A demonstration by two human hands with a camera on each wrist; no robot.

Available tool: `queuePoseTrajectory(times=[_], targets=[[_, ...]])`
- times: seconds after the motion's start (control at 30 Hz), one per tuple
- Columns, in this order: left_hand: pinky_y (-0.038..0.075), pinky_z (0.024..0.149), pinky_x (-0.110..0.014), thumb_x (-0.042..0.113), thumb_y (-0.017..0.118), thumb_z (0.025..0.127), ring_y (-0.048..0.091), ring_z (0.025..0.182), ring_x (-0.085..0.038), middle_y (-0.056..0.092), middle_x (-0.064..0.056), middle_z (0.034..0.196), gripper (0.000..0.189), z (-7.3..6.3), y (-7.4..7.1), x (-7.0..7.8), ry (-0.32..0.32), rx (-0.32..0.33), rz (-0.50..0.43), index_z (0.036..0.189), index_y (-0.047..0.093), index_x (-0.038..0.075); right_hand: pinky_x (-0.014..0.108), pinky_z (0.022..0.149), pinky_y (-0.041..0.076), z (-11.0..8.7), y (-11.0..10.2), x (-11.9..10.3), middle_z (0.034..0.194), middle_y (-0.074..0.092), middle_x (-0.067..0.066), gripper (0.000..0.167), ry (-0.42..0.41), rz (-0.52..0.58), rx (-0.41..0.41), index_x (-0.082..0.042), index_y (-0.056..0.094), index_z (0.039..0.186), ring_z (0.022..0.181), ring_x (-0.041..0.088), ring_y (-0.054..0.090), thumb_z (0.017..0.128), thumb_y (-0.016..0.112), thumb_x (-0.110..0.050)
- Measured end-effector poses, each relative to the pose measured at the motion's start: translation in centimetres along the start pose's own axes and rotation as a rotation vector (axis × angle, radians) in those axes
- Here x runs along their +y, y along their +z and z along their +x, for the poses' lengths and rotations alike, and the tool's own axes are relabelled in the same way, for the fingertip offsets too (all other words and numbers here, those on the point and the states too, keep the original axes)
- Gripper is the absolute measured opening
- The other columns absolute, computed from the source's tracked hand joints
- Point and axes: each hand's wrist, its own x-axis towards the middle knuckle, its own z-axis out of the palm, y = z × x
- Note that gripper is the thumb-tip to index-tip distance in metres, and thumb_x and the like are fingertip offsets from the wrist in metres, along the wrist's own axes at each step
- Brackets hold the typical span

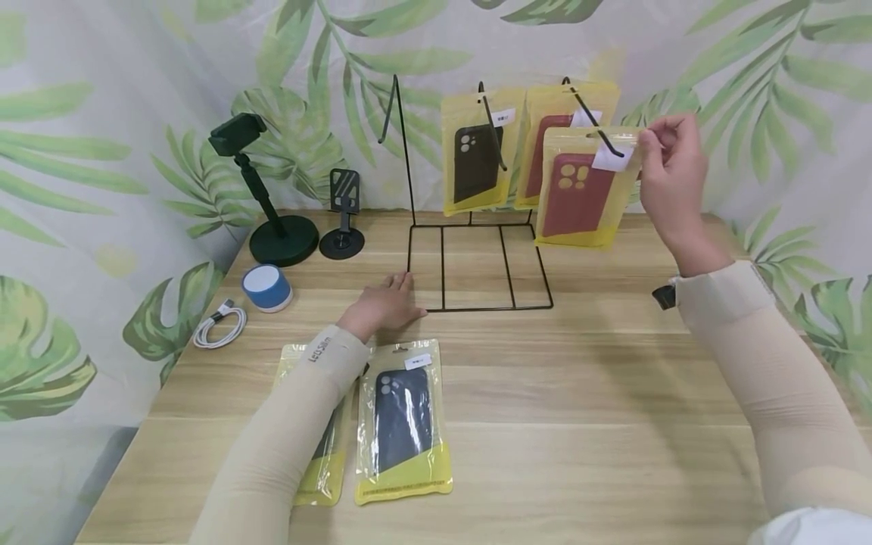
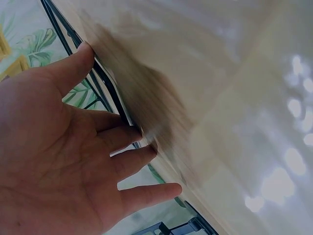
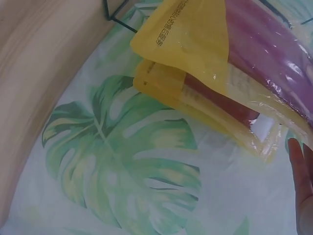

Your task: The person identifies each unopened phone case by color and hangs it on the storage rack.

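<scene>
My right hand (image 1: 673, 174) pinches the upper right corner of a yellow-and-clear packet with a red phone case (image 1: 577, 195) in it. The tip of the right hook (image 1: 593, 121) of a black wire display rack (image 1: 480, 309) passes at the packet's top, over its white label. Farther back on that hook hangs another packaged red phone case (image 1: 534, 163). A packaged black phone case (image 1: 477, 163) hangs from the middle hook. Down at the rack base's front left corner, my left hand (image 1: 384, 304) touches the wire, fingers extended in the left wrist view.
Two packaged dark phone cases lie in front, one (image 1: 403, 420) in full sight, the other (image 1: 320, 473) partly under my left forearm. At the left stand a dark green phone stand (image 1: 282, 238), a small black stand (image 1: 342, 242), a blue-and-white round device (image 1: 267, 288) and a coiled white cable (image 1: 219, 327).
</scene>
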Motion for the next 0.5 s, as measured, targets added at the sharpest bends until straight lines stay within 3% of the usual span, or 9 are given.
queuePoseTrajectory(times=[0.1, 0.33, 0.5], targets=[[0.013, 0.121, -0.065, 0.052, 0.042, 0.103, 0.006, 0.153, -0.041, 0.0, -0.017, 0.167, 0.085, 0.0, 0.1, 0.1, -0.003, -0.004, -0.012, 0.158, 0.002, 0.001, 0.019, 0.057, 0.037, 1.0, 0.5, 0.2, 0.093, 0.063, -0.013, 0.003, 0.019, -0.079, -0.014, -0.026, 0.051, 0.101, 0.058, 0.0, 0.043, 0.103, 0.053, -0.027], [0.013, 0.121, -0.065, 0.051, 0.042, 0.103, 0.006, 0.153, -0.04, -0.001, -0.017, 0.167, 0.085, -0.1, -0.1, 0.3, -0.01, -0.011, -0.013, 0.158, 0.001, 0.001, 0.018, 0.066, 0.035, 3.1, 2.0, 0.4, 0.115, 0.07, 0.006, 0.018, 0.076, -0.24, -0.029, -0.019, 0.056, 0.111, 0.072, -0.003, 0.046, 0.104, 0.048, -0.034], [0.013, 0.121, -0.064, 0.051, 0.042, 0.103, 0.006, 0.154, -0.04, 0.0, -0.017, 0.167, 0.085, 0.0, -0.2, 0.3, -0.02, -0.013, -0.01, 0.158, 0.002, 0.001, 0.017, 0.067, 0.033, 4.3, 3.2, 0.7, 0.114, 0.071, 0.004, 0.013, 0.1, -0.283, -0.025, -0.025, 0.054, 0.109, 0.071, -0.004, 0.044, 0.104, 0.047, -0.035]])
